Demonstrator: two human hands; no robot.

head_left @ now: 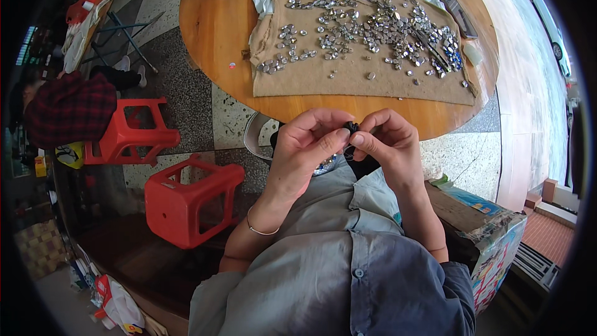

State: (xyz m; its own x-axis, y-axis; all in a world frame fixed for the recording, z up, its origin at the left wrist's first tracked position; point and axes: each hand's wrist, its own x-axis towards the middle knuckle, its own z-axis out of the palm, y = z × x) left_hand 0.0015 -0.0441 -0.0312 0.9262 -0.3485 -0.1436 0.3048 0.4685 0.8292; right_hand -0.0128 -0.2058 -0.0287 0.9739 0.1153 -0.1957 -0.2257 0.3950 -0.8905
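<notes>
Step in hand, as judged: two-handed close work on a small black piece (352, 127), mid-frame, in front of the surface (217, 56). Left hand (311, 141): fingers pinched on the piece. Right hand (390, 141): fingers likewise, thumb at its right side. Next move likely calls for a steady pinch; fingers partly hide the piece. Upper centre: tan cloth (298, 84) bearing scattered stones (385, 25), likely in the way of any reach across. Red stool (174, 214) lower left; carton (491, 236) lower right.

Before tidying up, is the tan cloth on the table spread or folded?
Spread: the tan cloth lies opened across the table, shiny stones scattered over it.
</notes>
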